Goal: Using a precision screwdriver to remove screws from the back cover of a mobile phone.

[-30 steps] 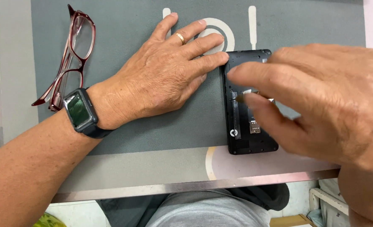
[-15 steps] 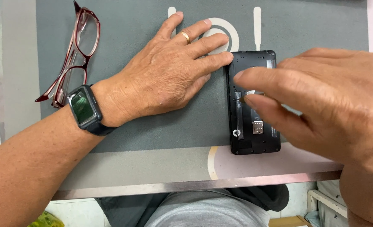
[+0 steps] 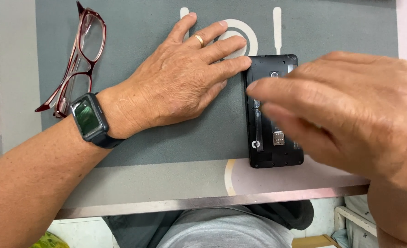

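The phone (image 3: 273, 138), back cover off and internals exposed, lies lengthwise at centre right of the frame on the grey mat (image 3: 166, 147) covering the surface. The left hand (image 3: 180, 89) rests flat on the mat, fingers spread, grip wide and empty, fingertips touching the phone's left edge to brace it. The right hand (image 3: 345, 115) hovers over the upper half of the phone, fingers extended and slightly blurred; whether its grip pinches anything cannot be told. For good control, keep the left fingertips pressed against the edge and work with light fingertip pressure. Red-framed glasses (image 3: 81, 55) lie at upper left.
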